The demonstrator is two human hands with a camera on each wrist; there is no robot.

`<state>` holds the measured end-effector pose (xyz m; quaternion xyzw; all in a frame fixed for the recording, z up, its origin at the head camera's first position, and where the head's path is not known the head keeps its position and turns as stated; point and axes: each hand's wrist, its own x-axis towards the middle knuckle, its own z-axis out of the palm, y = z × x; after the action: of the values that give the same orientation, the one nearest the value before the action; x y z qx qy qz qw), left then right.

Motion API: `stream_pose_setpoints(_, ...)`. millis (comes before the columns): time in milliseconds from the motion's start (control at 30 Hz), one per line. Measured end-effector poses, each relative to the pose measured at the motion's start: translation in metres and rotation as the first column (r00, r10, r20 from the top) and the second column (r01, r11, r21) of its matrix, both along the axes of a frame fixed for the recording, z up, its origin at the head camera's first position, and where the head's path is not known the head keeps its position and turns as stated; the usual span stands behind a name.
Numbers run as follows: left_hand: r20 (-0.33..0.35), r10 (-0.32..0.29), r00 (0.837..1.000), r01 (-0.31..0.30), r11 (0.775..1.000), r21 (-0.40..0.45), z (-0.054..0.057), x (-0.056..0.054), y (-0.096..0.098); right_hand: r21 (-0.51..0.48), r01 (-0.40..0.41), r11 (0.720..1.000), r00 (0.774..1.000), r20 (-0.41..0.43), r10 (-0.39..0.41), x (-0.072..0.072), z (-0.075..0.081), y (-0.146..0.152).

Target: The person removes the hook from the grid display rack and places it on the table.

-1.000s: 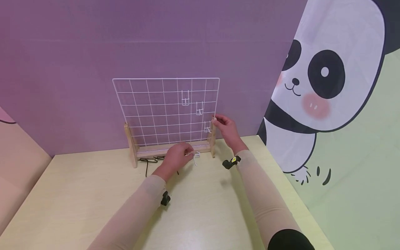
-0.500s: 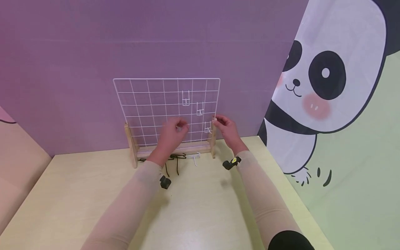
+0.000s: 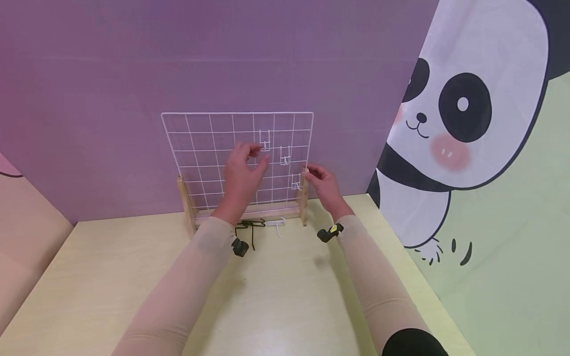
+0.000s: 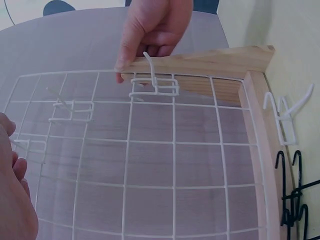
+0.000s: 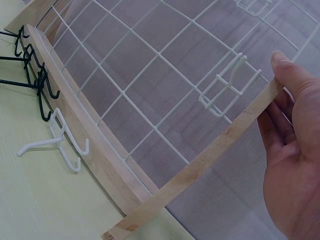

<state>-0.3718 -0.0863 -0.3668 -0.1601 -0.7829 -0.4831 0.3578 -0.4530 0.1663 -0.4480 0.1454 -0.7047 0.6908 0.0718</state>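
A white wire grid panel (image 3: pixel 213 148) stands in a wooden stand (image 3: pixel 304 202). Three white hooks hang on its right half: an upper hook (image 3: pixel 264 145), a middle hook (image 3: pixel 285 155) and a lower hook (image 5: pixel 230 87). My left hand (image 3: pixel 242 173) is raised in front of the grid, thumb and fingers spread apart, fingertips right by the upper hook; nothing shows between them. My right hand (image 3: pixel 327 188) pinches the top of the stand's right upright at the grid's edge, thumb in front and fingers behind, as the right wrist view shows.
On the table (image 3: pixel 285 296), before the stand's base, lie a loose white hook (image 5: pixel 60 142) and several black hooks (image 5: pixel 37 75), partly hidden by my left forearm in the head view. A purple wall (image 3: pixel 133 74) rises behind; a panda picture (image 3: pixel 463 128) is at right.
My left hand has left the loose white hook on the table and risen to the upper hook, its fingers spreading. My right hand stays at the upright.
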Motion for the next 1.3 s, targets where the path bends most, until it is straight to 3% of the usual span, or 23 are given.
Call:
stream_pose_setpoints(200,-0.026,0.003,1.0,-0.003,1.0,-0.006,0.006,-0.002,0.003,0.0,0.003,1.0,1.0,0.0,-0.003,0.001,0.0,0.0)
stream_pose_setpoints(600,0.008,-0.041,0.999,0.041,0.999,-0.022,0.014,-0.008,0.0,-0.001,0.008,1.0,1.0,0.018,-0.008,0.002,0.0,-0.001)
stream_pose_setpoints(1300,-0.13,-0.01,0.991,0.003,0.998,-0.055,0.024,-0.014,-0.005,0.003,0.003,1.0,1.0,0.011,-0.003,0.001,0.001,0.0)
